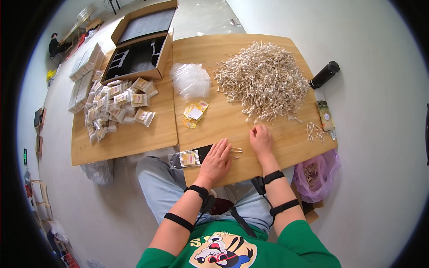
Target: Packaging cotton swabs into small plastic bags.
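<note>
My left hand [216,160] lies flat near the table's front edge, fingers stretched over a flat black piece [204,152]. A few loose cotton swabs [237,150] poke out past its fingertips. To its left is a clear plastic bag [174,160] holding a row of cotton swabs and a yellow card [189,158]. My right hand [261,139] is closed in a pinch just short of a large heap of cotton swabs [268,80]. White swab tips show at its fingertips; how many it holds is hidden.
Clear empty bags [191,81] and yellow cards [195,114] lie mid-table. Filled packs [118,102] are piled at left, before an open cardboard box [138,58]. A black bottle [325,75], a patterned case [325,117] and stray swabs [315,132] line the right edge; a purple bag [318,176] hangs below.
</note>
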### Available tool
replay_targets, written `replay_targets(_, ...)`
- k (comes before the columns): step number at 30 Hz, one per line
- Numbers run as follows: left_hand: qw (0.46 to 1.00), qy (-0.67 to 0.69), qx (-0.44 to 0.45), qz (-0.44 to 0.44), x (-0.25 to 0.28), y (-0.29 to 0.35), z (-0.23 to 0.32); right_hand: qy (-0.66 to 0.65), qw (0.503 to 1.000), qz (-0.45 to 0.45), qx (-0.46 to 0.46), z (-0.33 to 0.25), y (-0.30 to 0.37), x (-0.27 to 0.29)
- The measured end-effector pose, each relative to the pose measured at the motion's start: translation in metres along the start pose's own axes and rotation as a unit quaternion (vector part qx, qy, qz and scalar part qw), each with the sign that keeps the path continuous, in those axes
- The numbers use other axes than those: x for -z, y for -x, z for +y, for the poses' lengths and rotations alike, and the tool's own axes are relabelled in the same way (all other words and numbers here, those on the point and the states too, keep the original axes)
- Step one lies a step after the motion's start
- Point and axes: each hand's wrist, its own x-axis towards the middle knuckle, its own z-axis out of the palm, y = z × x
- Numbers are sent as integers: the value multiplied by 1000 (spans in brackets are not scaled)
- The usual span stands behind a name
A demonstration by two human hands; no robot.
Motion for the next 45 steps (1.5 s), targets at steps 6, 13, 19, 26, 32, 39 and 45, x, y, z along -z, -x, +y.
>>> replay_targets(6,1000,-6,-26,3,4,1,-1,-202,974,-104,-18,-13,25,24)
replay_targets(13,998,43,-38,8,1,4,-1,-238,970,-8,-54,9,23,21)
replay_targets(19,996,83,-25,25,-2,7,-1,-170,984,-12,-57,4,41,27)
replay_targets(26,999,2,38,26,-8,9,11,-62,995,-46,60,-35,41,28)
replay_targets(32,998,-5,66,23,-10,9,9,-16,992,-97,79,-34,37,25)
replay_targets(39,998,-21,61,-2,-7,1,14,-330,911,-144,-202,9,41,37)
replay_targets(45,997,-44,65,-5,-10,3,9,-448,830,-92,-320,49,33,59)
